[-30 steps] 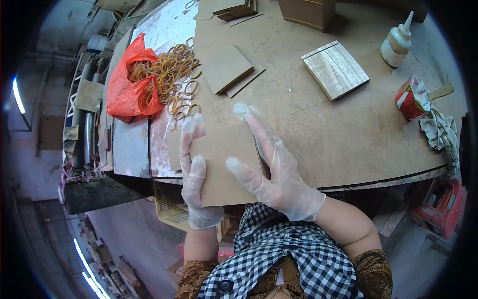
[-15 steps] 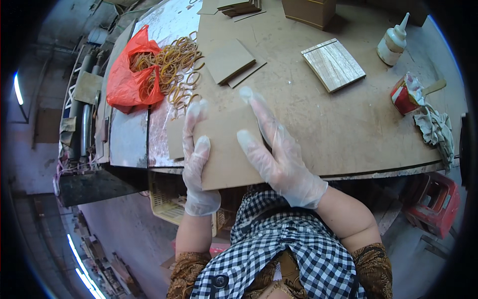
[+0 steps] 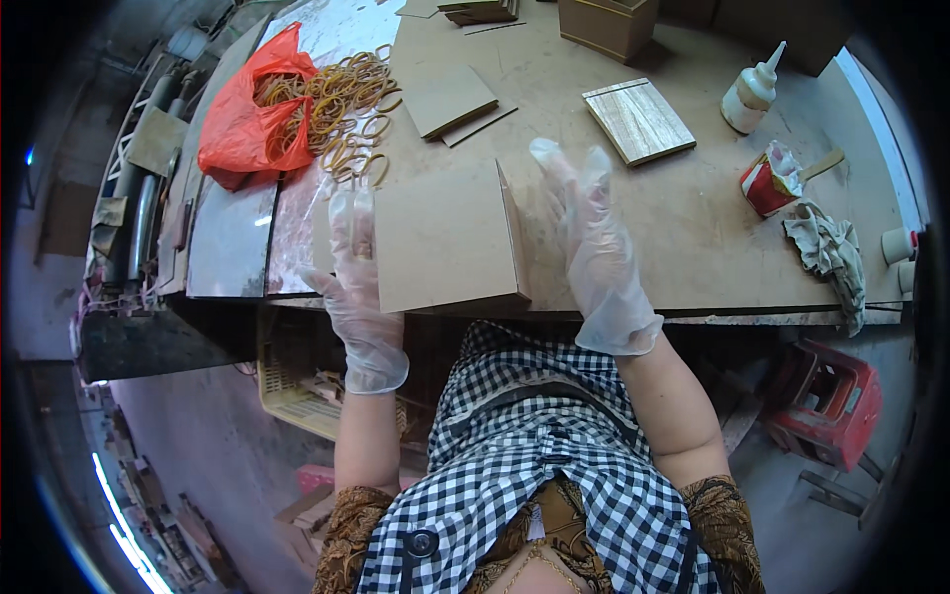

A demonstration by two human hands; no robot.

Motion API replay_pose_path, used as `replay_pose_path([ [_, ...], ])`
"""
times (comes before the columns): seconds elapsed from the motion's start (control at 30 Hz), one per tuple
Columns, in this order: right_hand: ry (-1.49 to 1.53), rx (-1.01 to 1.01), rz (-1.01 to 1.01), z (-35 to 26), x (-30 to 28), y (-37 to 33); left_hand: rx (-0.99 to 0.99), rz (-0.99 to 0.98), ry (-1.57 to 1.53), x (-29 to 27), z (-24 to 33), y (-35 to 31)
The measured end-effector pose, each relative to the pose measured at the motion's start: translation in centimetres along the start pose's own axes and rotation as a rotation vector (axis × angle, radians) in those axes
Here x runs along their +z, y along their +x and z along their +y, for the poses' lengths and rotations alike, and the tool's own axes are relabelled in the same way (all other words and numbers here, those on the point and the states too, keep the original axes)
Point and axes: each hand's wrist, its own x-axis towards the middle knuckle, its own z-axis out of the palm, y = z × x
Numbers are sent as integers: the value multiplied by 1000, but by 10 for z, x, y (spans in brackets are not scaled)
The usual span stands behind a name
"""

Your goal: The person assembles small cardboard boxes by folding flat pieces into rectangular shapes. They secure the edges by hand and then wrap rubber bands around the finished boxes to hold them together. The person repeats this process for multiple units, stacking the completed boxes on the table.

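A brown fibreboard box (image 3: pixel 445 238), its flat top panel toward me and a narrow right side showing, sits at the table's front edge between my hands. My left hand (image 3: pixel 361 297), in a clear thin glove, lies along the box's left side with fingers stretched and thumb apart; whether it touches the box I cannot tell. Also gloved, my right hand (image 3: pixel 604 247) is raised off the box's right side, fingers extended and holding nothing. Beyond the box lie two stacked fibreboard panels (image 3: pixel 450 99). To their right is a wood-grained panel stack (image 3: pixel 641 121).
Brown rubber bands (image 3: pixel 346 94) spill from a red plastic bag (image 3: pixel 252 119) at left. A glue bottle (image 3: pixel 749 94), a red tub (image 3: pixel 770 183) with a stick and a crumpled rag (image 3: pixel 826 252) are at right. An open brown box (image 3: pixel 606 28) stands at the back.
My right hand has let go of the board and moved right, away from it. My left thumb has come off the top panel. The box's right side now shows.
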Motion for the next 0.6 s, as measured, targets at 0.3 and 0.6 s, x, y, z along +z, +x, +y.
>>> replay_pose_path([
  [0.3,-243,-96,-178,6,9,-7,279,-83,425,2,-18,-25],
  [0.6,-120,-25,-117,20,41,-9,208,-168,362,5,-37,-6],
])
